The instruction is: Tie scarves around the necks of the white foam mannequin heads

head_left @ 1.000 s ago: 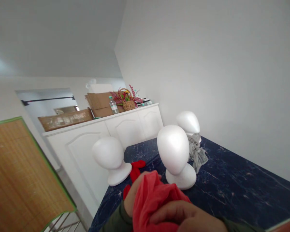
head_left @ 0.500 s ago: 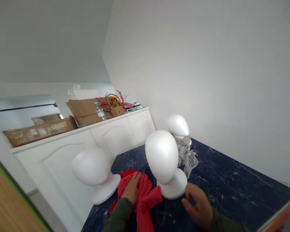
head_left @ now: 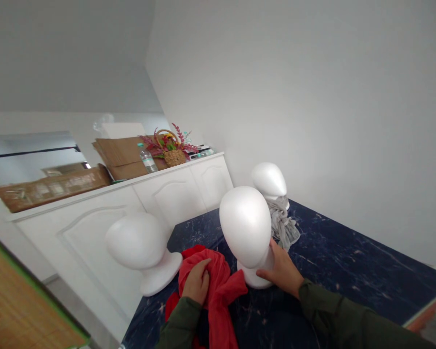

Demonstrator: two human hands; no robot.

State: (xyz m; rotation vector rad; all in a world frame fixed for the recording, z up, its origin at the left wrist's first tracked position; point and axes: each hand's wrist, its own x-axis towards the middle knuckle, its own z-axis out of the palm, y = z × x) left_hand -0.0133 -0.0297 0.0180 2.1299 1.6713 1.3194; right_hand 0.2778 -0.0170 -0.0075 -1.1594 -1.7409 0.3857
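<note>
My left hand (head_left: 196,287) is closed on a bunched red cloth (head_left: 218,295) lying on the dark blue marbled table (head_left: 349,271). My right hand (head_left: 281,271) grips the neck and base of the middle white foam head (head_left: 245,230). A second foam head (head_left: 140,242) stands to the left, close to the red cloth. Behind the middle one, a third foam head (head_left: 269,180) has a grey scarf (head_left: 283,225) tied round its neck.
A white cabinet (head_left: 131,203) runs behind the table, carrying cardboard boxes (head_left: 121,156), a water bottle (head_left: 145,159) and a flower basket (head_left: 173,150). A white wall rises to the right. A woven panel with a green edge (head_left: 14,315) stands at the lower left.
Both hands held the red cloth up a second ago. The cloth has come down onto the table with my left hand, and my right hand let go and took the middle head's neck.
</note>
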